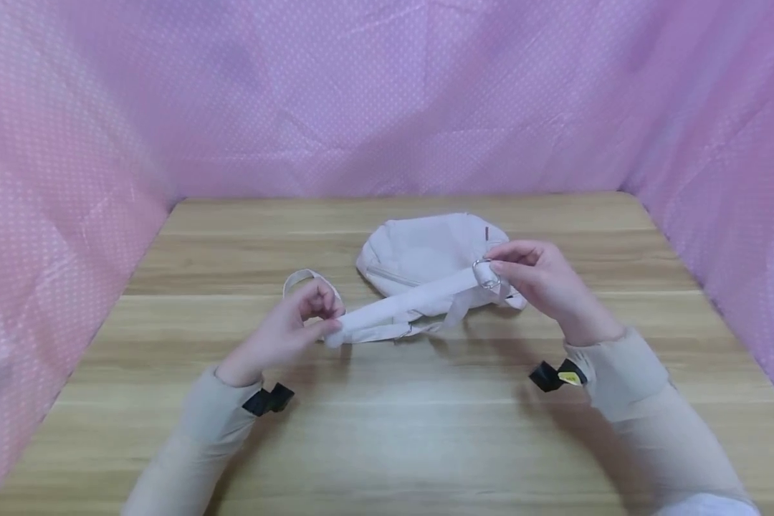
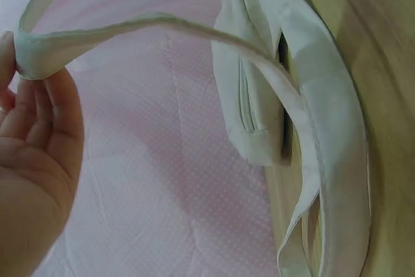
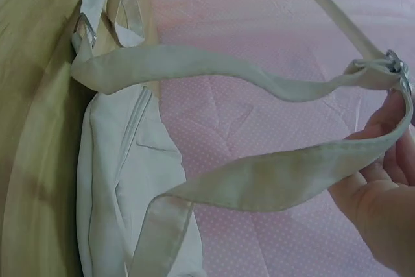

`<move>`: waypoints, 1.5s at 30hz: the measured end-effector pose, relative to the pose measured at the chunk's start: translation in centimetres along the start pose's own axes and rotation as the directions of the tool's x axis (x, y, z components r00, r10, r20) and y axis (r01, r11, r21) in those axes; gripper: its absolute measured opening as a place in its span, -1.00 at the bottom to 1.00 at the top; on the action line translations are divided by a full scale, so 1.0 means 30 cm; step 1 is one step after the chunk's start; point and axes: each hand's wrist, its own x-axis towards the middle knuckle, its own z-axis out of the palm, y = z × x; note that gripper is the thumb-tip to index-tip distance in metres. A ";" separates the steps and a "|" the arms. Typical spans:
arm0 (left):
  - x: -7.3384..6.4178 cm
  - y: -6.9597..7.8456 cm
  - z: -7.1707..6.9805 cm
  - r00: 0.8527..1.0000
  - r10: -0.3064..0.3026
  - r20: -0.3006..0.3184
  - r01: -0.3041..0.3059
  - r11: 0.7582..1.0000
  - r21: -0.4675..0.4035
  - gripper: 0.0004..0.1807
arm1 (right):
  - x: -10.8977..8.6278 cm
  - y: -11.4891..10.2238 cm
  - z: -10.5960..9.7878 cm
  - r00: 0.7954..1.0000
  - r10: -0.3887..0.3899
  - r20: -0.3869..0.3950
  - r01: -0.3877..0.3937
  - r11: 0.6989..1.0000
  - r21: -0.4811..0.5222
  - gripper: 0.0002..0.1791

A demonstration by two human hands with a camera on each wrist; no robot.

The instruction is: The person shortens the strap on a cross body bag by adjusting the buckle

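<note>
A white fabric bag (image 1: 426,247) with a zipper lies on the table. In front of it, its strap (image 1: 406,299) is stretched between both hands. My left hand (image 1: 290,322) pinches the strap's left end between thumb and fingers; in the left wrist view the strap bends back in a fold at the fingertips. My right hand (image 1: 548,287), higher up, pinches the strap right beside a metal slider buckle (image 3: 397,66). From there, more strap hangs in loose curves down to the bag in the right wrist view. A second metal ring (image 3: 85,27) sits on the strap near the tabletop.
The wood-grain table (image 1: 387,437) has rounded far corners. Pink dotted cloth (image 1: 374,93) hangs behind it and along both sides. A loose strap loop (image 1: 302,274) stands up behind the left hand. Black wrist bands (image 1: 269,400) show at both sleeves.
</note>
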 end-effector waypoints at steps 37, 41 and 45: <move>0.158 0.070 0.236 0.980 -0.016 -0.197 0.011 1.000 -0.025 -0.58 | 0.074 0.170 0.252 0.970 0.124 -0.210 -0.147 0.984 -0.097 -0.66; 0.162 0.064 0.226 0.981 -0.004 -0.196 -0.002 1.000 -0.029 -0.58 | 0.074 0.168 0.250 0.975 0.123 -0.187 -0.144 0.984 -0.105 -0.67; 0.171 0.059 0.206 0.982 0.026 -0.189 -0.036 0.998 -0.051 -0.59 | 0.069 0.163 0.224 0.979 0.140 -0.148 -0.166 0.969 -0.181 -0.71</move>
